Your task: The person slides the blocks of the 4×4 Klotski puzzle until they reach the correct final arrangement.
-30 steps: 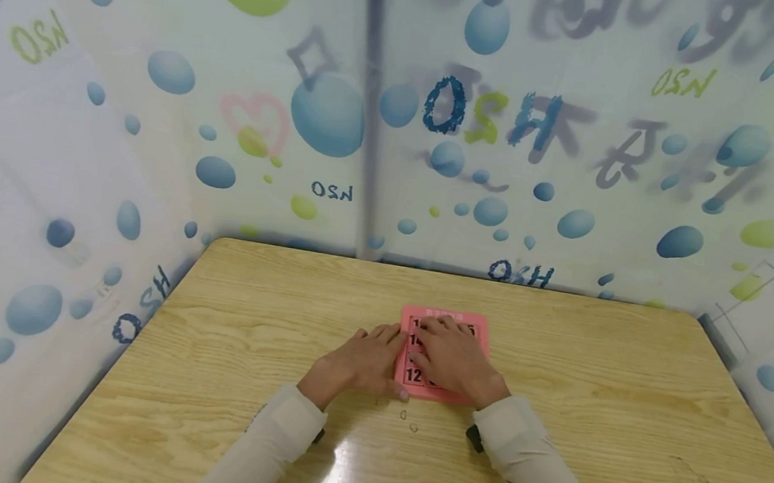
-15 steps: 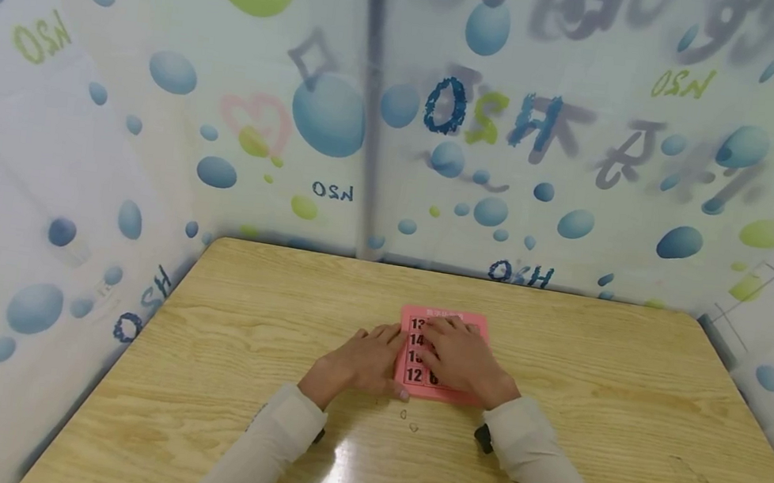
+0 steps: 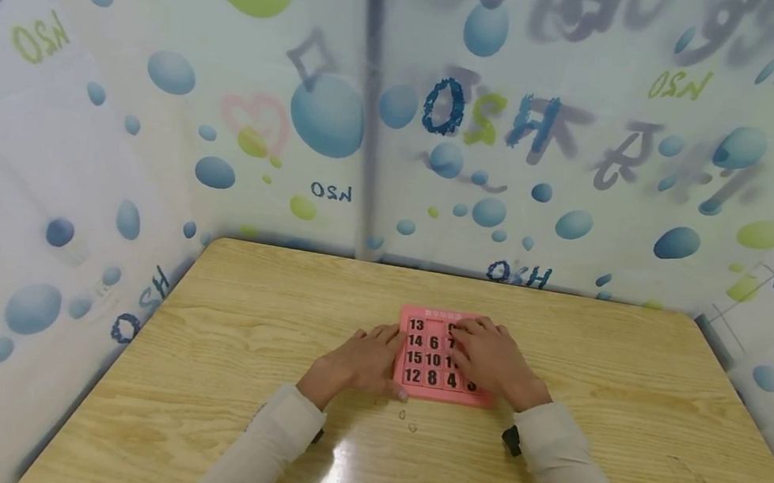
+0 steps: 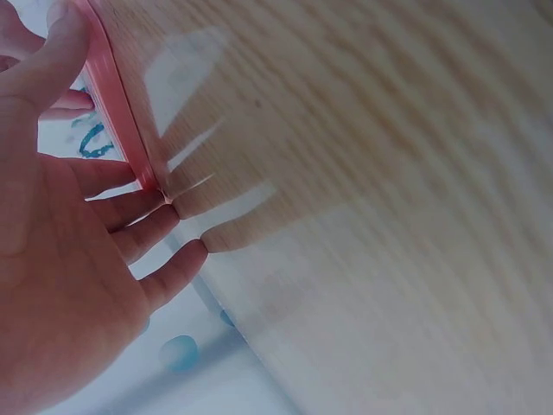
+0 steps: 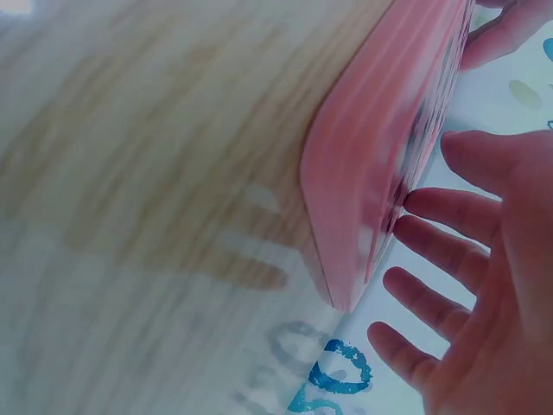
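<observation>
A pink sliding number puzzle (image 3: 425, 393) lies flat on the table, with black numbers on its tiles. An open slot shows in its far row, beside the 13 tile (image 3: 416, 325). My left hand (image 3: 360, 362) holds the puzzle's left side, with its fingers along that edge and its thumb at the near left corner. Over the right part of the tiles, my right hand (image 3: 497, 359) has its fingers extended, covering several numbers. In the right wrist view, its fingertips (image 5: 406, 226) are at the puzzle's top face; whether they press a tile cannot be told.
The wood-grain table (image 3: 265, 307) extends around the puzzle, with its far edge along a printed curtain (image 3: 393, 186). Small ring-shaped marks (image 3: 407, 421) are on the table close to the puzzle's near side. Dark wrist bands (image 3: 512, 441) show by the sleeves.
My right hand has moved right across the puzzle, uncovering the left columns of numbers and the slot in the far row. My left hand has stayed at the left edge.
</observation>
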Available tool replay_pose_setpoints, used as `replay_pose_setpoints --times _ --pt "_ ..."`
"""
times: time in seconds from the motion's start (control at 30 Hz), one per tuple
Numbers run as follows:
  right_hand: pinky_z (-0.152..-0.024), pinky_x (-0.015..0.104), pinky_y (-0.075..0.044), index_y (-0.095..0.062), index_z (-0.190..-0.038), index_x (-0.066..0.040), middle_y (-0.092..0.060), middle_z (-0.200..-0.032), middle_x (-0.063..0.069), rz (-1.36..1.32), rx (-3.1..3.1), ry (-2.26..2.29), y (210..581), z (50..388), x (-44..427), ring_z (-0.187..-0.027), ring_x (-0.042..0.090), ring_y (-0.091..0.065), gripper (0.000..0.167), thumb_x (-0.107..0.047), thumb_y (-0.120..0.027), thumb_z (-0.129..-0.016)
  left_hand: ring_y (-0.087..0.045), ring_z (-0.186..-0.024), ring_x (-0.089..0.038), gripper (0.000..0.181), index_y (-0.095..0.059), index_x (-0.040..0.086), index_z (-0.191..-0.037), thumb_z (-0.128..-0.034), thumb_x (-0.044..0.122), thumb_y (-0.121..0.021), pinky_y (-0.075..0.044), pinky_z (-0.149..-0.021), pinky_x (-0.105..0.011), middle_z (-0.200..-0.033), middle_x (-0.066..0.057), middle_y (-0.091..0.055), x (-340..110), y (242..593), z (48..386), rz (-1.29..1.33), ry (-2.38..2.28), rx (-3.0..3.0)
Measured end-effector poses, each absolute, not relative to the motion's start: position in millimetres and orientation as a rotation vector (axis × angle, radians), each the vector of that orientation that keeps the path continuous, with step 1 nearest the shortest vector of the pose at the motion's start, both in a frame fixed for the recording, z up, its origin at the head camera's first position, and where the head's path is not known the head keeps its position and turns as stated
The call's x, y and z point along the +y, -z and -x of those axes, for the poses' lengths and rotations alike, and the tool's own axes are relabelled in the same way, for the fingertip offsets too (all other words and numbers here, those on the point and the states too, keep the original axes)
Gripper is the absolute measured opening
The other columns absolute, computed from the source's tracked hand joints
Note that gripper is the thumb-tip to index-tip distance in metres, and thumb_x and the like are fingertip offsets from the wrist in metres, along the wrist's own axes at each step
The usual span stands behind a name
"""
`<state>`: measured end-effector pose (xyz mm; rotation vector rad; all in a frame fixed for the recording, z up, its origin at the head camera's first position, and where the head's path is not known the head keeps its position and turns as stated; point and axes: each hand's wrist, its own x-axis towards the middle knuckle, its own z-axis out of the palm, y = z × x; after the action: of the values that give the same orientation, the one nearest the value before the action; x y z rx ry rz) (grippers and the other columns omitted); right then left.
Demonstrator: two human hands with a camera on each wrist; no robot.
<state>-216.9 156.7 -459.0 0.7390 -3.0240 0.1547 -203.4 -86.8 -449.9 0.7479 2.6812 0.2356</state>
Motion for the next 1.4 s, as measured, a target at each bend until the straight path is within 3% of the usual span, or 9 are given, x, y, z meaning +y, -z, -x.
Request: replay_pose_setpoints --times 1.4 --pt "-0.111 0.058 -0.036 -0.063 -0.134 -0.01 -0.054 -0.143 0.01 -0.808 -3.06 -0.121 455 216 132 -0.134 0.033 -0.045 0.047 -0.041 -0.056 -0.1 -0.02 -0.151 -0.026 0.106 -0.016 0.01 -0.16 -0.0844 0.067 -0.064 -0.027 -0.118 -0.055 -0.165 -0.01 -0.018 -86 450 205 -0.755 -0.204 2.678"
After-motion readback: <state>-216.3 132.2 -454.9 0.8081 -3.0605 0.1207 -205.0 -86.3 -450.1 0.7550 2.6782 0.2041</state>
